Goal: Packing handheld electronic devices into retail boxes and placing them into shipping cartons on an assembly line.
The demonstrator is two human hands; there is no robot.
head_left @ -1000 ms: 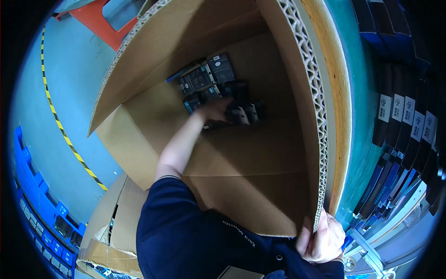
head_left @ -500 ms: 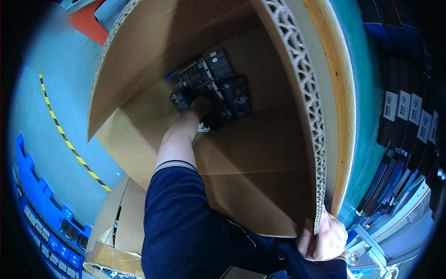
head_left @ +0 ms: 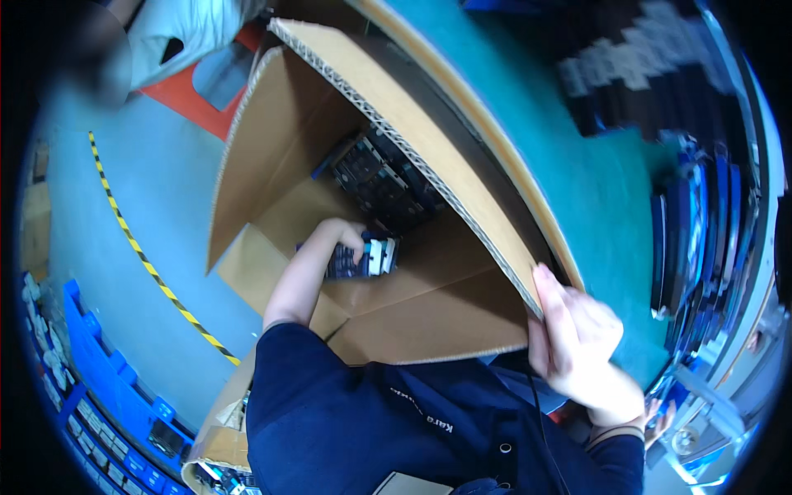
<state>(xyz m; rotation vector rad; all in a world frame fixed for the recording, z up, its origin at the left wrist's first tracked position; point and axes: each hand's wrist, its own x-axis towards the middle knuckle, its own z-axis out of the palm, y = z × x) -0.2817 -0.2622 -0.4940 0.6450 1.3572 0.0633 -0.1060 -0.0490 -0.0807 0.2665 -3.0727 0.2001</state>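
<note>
near: right hand [head_left: 573, 334], grip clenched on corrugated rim of large open carton [head_left: 437, 318]. lower, inside carton: left hand [head_left: 351, 236], grip grasping small dark boxes [head_left: 340, 266] with white patches; cannot tell whether lifted clear or touching carton wall. beyond, deep in carton: more dark boxes [head_left: 384, 181], close together in shadow. right, alongside carton: green counter [head_left: 577, 198], slim blue-black packages [head_left: 701, 239] upright near its far side. farther left: orange-red stool [head_left: 219, 120] on blue floor [head_left: 177, 247].
</note>
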